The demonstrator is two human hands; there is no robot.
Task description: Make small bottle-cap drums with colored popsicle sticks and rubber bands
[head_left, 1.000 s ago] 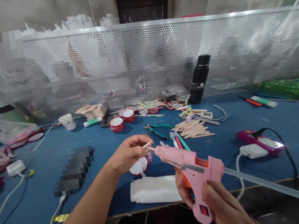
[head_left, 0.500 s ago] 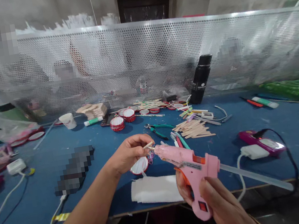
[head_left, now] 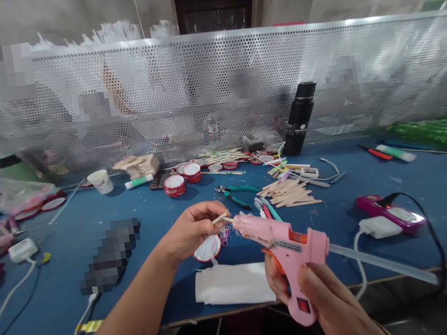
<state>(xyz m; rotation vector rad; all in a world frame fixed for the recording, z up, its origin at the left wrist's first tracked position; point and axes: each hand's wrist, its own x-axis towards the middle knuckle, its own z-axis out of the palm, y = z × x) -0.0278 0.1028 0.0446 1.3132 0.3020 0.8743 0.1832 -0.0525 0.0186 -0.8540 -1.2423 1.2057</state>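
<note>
My right hand is wrapped round the handle of a pink glue gun, with fingers at its orange trigger. A long translucent glue stick sticks out of the gun's back end. My left hand pinches a thin wooden stick, and the gun's nozzle is at or very near that stick. Below the left hand lies a round white piece with a red rim, partly covered by the hand. Coloured thin strands lie beside it, and a folded white cloth rests at the table's front edge.
Teal-handled pliers and a pile of wooden sticks lie beyond my hands. A black bottle stands before the perforated metal screen. At left are a blurred dark device and a paper cup; at right, a magenta device with cables.
The glue gun has shifted very slightly to the right, its nozzle still by the wooden stick. My left hand keeps its pinch almost unmoved.
</note>
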